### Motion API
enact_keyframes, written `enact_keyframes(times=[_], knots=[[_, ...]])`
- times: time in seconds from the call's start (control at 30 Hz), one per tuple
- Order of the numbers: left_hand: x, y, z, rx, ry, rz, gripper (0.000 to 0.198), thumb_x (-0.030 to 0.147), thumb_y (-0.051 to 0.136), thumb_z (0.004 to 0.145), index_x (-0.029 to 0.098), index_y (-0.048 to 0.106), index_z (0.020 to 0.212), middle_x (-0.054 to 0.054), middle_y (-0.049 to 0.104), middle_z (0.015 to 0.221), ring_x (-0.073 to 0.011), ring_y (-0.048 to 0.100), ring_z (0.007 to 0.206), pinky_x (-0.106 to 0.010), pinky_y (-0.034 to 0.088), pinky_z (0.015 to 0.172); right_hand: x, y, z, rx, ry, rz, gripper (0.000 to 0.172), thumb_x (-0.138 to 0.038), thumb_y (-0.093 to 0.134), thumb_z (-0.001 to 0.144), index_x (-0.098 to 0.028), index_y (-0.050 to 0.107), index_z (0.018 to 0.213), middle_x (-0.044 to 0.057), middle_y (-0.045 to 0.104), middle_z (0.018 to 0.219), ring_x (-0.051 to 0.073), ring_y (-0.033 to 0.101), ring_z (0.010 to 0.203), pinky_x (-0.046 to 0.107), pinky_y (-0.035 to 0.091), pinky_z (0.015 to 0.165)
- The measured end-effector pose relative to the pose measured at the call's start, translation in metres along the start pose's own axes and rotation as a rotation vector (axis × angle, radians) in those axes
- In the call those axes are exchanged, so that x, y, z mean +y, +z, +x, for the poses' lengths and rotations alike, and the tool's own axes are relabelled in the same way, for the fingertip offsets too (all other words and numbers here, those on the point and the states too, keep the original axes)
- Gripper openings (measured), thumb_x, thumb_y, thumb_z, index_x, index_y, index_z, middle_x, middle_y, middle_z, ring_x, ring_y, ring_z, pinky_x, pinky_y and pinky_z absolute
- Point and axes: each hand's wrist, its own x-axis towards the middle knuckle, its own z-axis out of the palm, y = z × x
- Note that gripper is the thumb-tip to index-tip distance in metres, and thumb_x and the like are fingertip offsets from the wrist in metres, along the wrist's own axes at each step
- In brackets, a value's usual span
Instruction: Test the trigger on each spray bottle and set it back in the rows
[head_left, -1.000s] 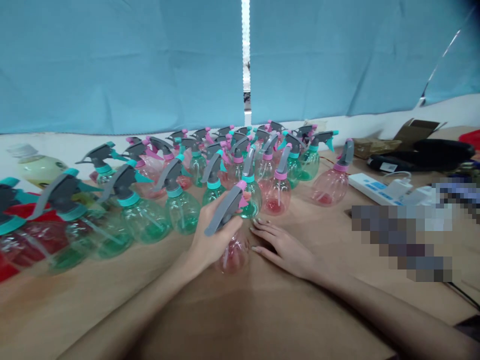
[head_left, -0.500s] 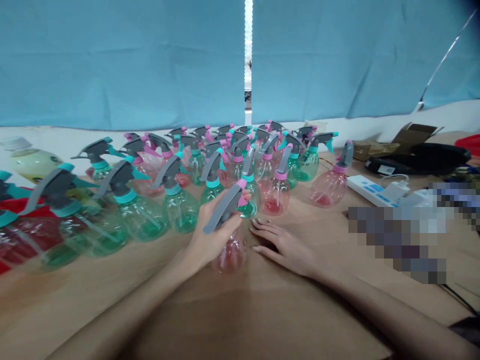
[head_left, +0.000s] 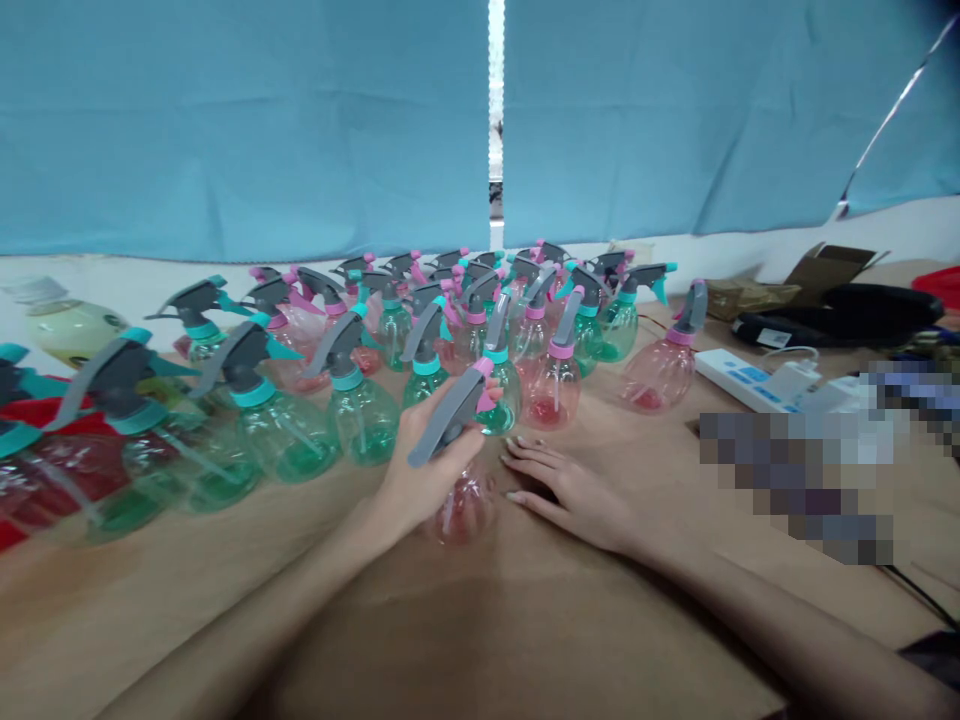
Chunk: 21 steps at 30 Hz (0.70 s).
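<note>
My left hand [head_left: 427, 455] is wrapped round the neck of a pink spray bottle [head_left: 463, 510], just below its grey and pink trigger head. The bottle stands on the brown tabletop [head_left: 390, 630], and part of its neck is hidden by my fingers. To its right, my right hand [head_left: 574, 495] lies on the table with its fingers stretched out, holding nothing. Close behind my hands are a green spray bottle [head_left: 506, 400] with a turquoise collar and another pink spray bottle [head_left: 551, 400] with a pink collar.
Several green and pink spray bottles [head_left: 364, 425] stand in rows behind and left. One pink spray bottle [head_left: 660, 375] sits apart at right, near a white power strip [head_left: 739, 380]. Beyond are an open cardboard box [head_left: 829, 275] and a blue curtain [head_left: 262, 130]. A blurred-out patch covers part of the right.
</note>
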Motion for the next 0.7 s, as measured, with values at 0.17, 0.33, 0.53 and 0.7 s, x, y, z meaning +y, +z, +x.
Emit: enact_keyframes(times=[0.17,0.33,0.53,0.7], knots=[[0.0006,-0.0002,-0.0003,0.005,-0.002,-0.005,0.036,0.018,0.053,0.078,0.024,0.059,0.113,0.001,0.058,0.078,-0.0153,0.054,0.069,-0.031,0.049,0.073,-0.0006,-0.0002,-0.0006,-0.017,0.012,-0.007,0.053,-0.049,0.042,0.093,-0.018,0.047,0.136,0.010,0.046,0.142,0.024,0.036,0.135,0.047,0.031,0.111],[0.0019,-0.0006,-0.0001,-0.003,0.006,0.000,0.029,0.017,0.053,0.078,0.023,0.058,0.105,0.002,0.055,0.076,-0.0143,0.050,0.068,-0.031,0.048,0.075,-0.0005,0.0005,-0.0010,-0.007,0.015,0.006,0.054,-0.051,0.042,0.092,-0.020,0.047,0.136,0.009,0.046,0.142,0.024,0.036,0.135,0.047,0.030,0.111],[0.0019,-0.0010,-0.0003,-0.008,0.005,0.007,0.020,0.018,0.051,0.077,0.022,0.056,0.096,0.004,0.049,0.068,-0.0133,0.045,0.062,-0.029,0.047,0.070,-0.0009,-0.0003,-0.0009,-0.022,0.018,-0.008,0.054,-0.051,0.042,0.093,-0.019,0.047,0.136,0.009,0.045,0.143,0.024,0.035,0.135,0.045,0.030,0.112],[0.0017,-0.0013,-0.0007,0.001,0.004,0.041,0.009,0.019,0.053,0.076,0.023,0.054,0.085,0.006,0.044,0.061,-0.0122,0.044,0.057,-0.027,0.043,0.064,-0.0006,-0.0001,-0.0012,-0.028,0.026,-0.024,0.055,-0.051,0.042,0.093,-0.018,0.046,0.137,0.009,0.045,0.143,0.024,0.035,0.136,0.045,0.030,0.112]])
